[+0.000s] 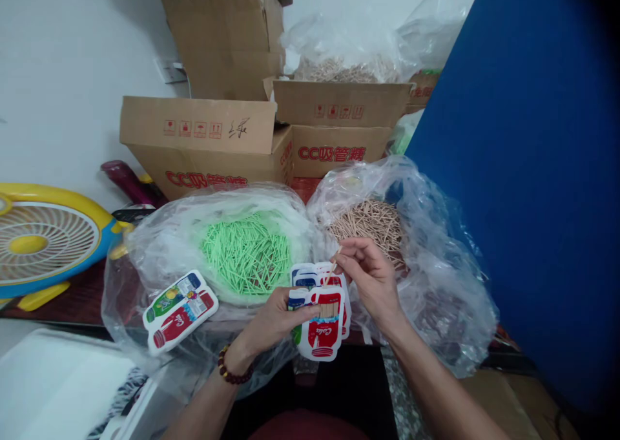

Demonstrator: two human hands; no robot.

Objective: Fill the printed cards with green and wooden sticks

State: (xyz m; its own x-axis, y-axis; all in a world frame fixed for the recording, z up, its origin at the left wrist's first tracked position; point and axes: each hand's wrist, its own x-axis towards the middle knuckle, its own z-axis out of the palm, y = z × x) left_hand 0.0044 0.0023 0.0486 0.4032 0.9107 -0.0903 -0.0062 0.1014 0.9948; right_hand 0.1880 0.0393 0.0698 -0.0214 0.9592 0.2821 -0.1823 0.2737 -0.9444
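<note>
Boxes point(198, 120) wall off the upper middle; a blue board point(527, 188) closes the right side, a fan point(29, 245) the left edge; near the centre, green sticks point(242, 252) and brown sticks point(372, 223) lie open from above — crumpled plastic point(436, 272) rises round them; the right hand point(371, 275) blocks the brown ones' lower edge; cards point(181, 312) obstruct the lower left.

Two hands counted: left hand point(276, 317), right hand point(371, 271). One thin stick point(332, 269) is held in the right. Several printed cards point(323, 330) are held in the left; overlapped, exact count can't be read. One separate card pile point(180, 312) is seen, depth unclear. Two open bags are counted in front: one of green sticks point(247, 249), one of brown sticks point(371, 223), both uncountable. Also counted: at least three cartons point(198, 126), one fan point(48, 240), one bracelet point(234, 377).
</note>
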